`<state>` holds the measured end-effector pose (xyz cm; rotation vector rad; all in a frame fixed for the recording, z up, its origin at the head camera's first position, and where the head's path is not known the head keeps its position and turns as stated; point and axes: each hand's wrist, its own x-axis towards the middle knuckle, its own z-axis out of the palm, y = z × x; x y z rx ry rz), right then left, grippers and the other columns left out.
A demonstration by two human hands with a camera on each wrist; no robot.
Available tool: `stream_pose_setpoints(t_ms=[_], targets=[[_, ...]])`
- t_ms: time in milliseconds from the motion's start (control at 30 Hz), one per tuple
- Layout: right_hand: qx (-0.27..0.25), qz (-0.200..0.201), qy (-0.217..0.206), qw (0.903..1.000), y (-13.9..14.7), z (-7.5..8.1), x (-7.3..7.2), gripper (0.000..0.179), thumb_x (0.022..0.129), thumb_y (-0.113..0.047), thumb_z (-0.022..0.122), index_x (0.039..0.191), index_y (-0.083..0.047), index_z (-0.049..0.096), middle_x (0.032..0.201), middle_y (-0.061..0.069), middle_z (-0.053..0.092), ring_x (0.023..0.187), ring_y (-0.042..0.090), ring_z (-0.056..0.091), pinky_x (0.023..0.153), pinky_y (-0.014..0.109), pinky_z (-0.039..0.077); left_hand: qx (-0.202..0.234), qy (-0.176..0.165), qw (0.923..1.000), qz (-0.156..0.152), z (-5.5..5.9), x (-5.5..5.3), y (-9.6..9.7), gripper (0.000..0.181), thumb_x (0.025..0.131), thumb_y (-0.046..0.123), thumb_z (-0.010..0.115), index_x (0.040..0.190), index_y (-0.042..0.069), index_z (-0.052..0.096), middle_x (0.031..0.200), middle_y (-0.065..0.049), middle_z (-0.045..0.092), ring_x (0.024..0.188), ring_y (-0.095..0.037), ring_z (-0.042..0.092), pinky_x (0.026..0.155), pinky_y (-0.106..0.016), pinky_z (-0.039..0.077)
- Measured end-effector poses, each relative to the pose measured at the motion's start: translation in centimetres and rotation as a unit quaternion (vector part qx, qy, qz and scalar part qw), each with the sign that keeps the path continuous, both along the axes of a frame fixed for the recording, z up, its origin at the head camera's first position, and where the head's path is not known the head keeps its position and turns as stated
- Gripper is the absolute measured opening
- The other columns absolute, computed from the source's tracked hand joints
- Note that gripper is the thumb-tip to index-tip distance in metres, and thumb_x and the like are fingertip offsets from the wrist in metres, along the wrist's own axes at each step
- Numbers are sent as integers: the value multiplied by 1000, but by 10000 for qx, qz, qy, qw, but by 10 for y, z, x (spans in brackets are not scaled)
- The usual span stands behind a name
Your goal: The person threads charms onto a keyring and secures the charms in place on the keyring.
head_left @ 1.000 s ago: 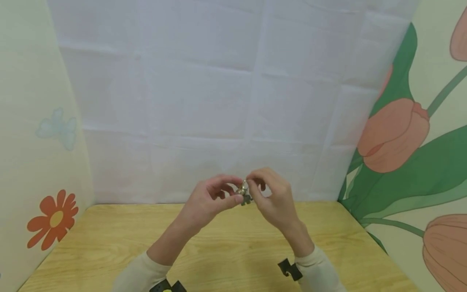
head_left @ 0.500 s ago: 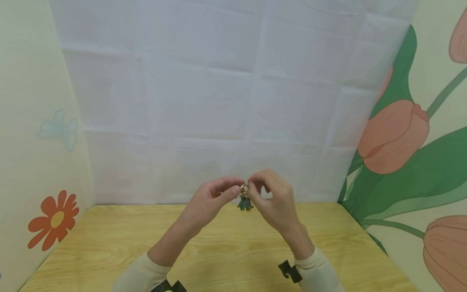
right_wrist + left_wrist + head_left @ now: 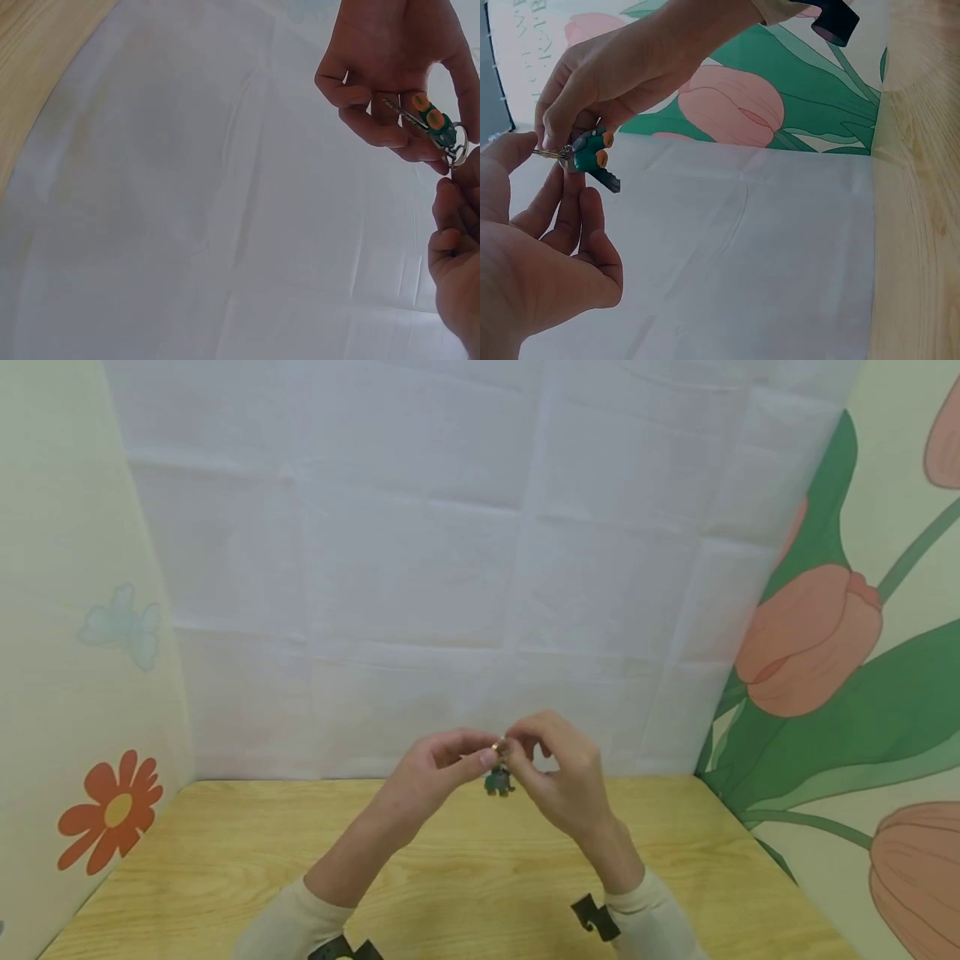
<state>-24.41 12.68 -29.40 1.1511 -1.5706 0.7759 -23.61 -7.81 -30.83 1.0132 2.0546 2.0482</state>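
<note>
Both hands meet at a small keychain held up in front of me. Its metal ring (image 3: pixel 462 133) sits between the fingertips of my left hand (image 3: pixel 435 770) and my right hand (image 3: pixel 564 767). The left thumb and forefinger pinch the ring from one side, while the right thumb and forefinger pinch at it from the other. A dark green figurine (image 3: pixel 498 782) with orange feet dangles below the fingers. Beside it, a metal key (image 3: pixel 403 113) hangs from the same ring in the right wrist view. The fingertips partly cover the ring in the head view.
A wooden table (image 3: pixel 465 877) lies beneath the hands. White cloth (image 3: pixel 405 568) hangs behind it, with flower-printed panels (image 3: pixel 810 643) at the sides. Black wrist mounts (image 3: pixel 596 917) sit on both cream sleeves (image 3: pixel 652 914).
The figurine has swung lower, from up between the fingers to hanging below them, and shifted slightly left. The left thumb has moved up onto the ring; both arms stay nearly in place.
</note>
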Motion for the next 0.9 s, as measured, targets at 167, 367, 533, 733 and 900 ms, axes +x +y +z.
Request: stream_pose_setpoints(t_ms=[167,367,533,733,900], targets=[[41,7,-24,10000,1,0,0,7,93,-1,63,97,-5,67,87,1,65,69,11,56,58,24,42,356,-292,9985,-308,-2,-2,1,34,101,26,67,129,7,67,123,-9,68,125,-28,55,110,-53,32],[25,75,-40,10000,1,0,0,7,93,-1,63,98,-5,67,87,1,65,69,11,56,55,29,43,703,-354,9949,-630,-6,-3,3,34,99,16,68,129,2,63,119,-11,67,116,-29,58,106,-50,36],[-38,130,-96,9999,1,1,1,9,91,1,62,97,-4,67,86,1,65,68,11,55,56,28,42,833,-227,9951,-483,-6,-2,4,35,96,13,72,127,0,64,116,-13,66,105,-26,62,96,-45,45],[-236,62,-360,9991,0,-1,2,11,90,3,63,95,-6,68,84,-1,65,68,11,55,58,26,40,792,-141,9967,-133,-6,-2,4,35,94,15,76,125,3,67,114,-12,66,97,-23,62,84,-37,50],[-379,76,-813,9959,0,-4,0,13,89,4,66,94,-8,69,83,-2,66,67,11,55,57,26,40,884,-1,9961,-32,-6,-2,4,36,91,13,79,124,3,69,112,-12,67,90,-21,62,78,-33,51]])
